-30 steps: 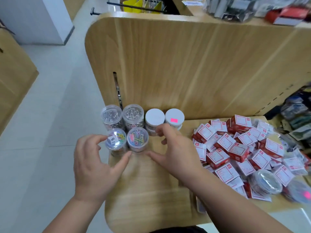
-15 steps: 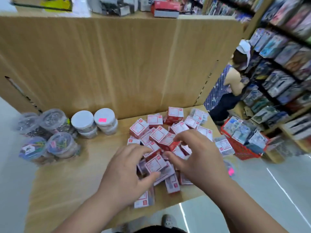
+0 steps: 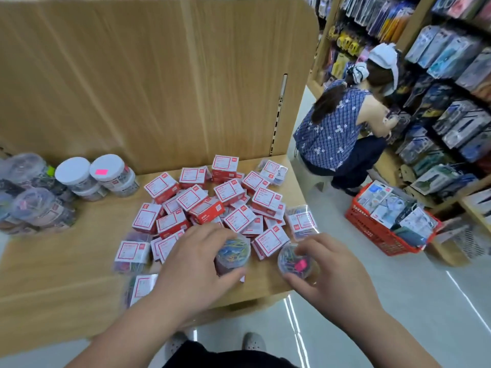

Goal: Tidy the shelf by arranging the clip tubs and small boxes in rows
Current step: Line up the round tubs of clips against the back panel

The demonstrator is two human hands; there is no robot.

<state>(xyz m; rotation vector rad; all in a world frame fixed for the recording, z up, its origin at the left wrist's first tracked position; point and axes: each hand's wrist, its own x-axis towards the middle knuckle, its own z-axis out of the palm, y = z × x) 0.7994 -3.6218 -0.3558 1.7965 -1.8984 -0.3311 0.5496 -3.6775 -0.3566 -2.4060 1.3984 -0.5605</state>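
Clear plastic tubs are filling both your hands — your left hand [image 3: 195, 264] is closing round one clip tub [image 3: 233, 253], your right hand [image 3: 328, 269] round another [image 3: 294, 262], both near the shelf's [image 3: 66, 261] front edge; lift them straight, clearing the heaped red boxes [image 3: 212, 203]; carry them to the tub rows [image 3: 71, 179] at far left — set them flush

Two hands counted: left hand [image 3: 194, 264], right hand [image 3: 329, 272]. Two white-lidded tubs [image 3: 73, 171] seen at back left. About four clear-lidded tubs [image 3: 34, 200] blurred at far left; exact count not determinable. Two clear tubs of coloured clips [image 3: 235, 252] counted at front. Red-and-white small boxes [image 3: 191, 199] heaped mid-shelf, roughly thirty; pile too jumbled for exact count. One red basket [image 3: 372, 229] seen on floor.
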